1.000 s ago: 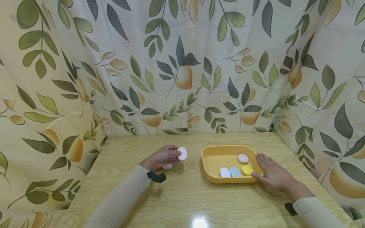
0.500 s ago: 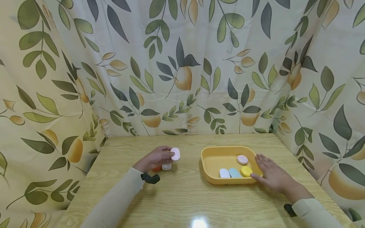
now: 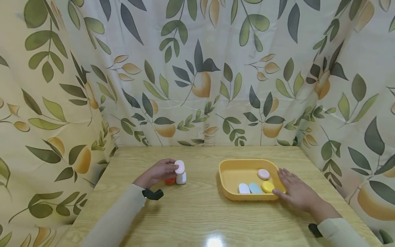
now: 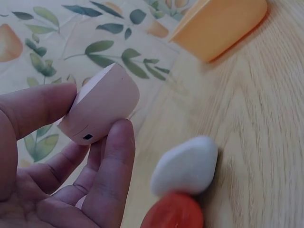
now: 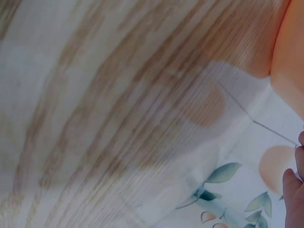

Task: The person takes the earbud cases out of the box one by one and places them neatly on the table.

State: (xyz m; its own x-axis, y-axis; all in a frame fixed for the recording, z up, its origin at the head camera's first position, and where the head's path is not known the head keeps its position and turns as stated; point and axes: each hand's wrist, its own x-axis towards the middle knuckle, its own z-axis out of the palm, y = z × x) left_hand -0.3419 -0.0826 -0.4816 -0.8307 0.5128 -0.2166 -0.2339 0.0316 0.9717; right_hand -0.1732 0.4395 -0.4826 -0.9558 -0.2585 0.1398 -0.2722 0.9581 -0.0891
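Observation:
My left hand [image 3: 158, 172] pinches a pale pink earbud case [image 3: 179, 167] between thumb and fingers. In the left wrist view, the case [image 4: 107, 102] is tilted and shows a small dark port near its lower edge. Below it on the table stand a white rounded piece [image 4: 186, 166] and a red rounded piece [image 4: 173, 213], side by side. My right hand [image 3: 297, 192] lies with straight fingers along the right wall of a yellow tray [image 3: 228, 195]. Only a bit of those fingers [image 5: 293, 185] shows in the right wrist view.
Inside the tray, a white piece [image 3: 244, 188] and a light blue one [image 3: 255, 188] lean at the front wall. A yellow round piece [image 3: 267, 187] and a pink one [image 3: 263, 174] lie at its right. A leaf-patterned curtain [image 3: 203, 85] borders the wooden table [image 3: 197, 212].
My left hand has moved left, away from the tray, carrying the pink earbud case to over the white and red pieces. The right hand stays at the tray.

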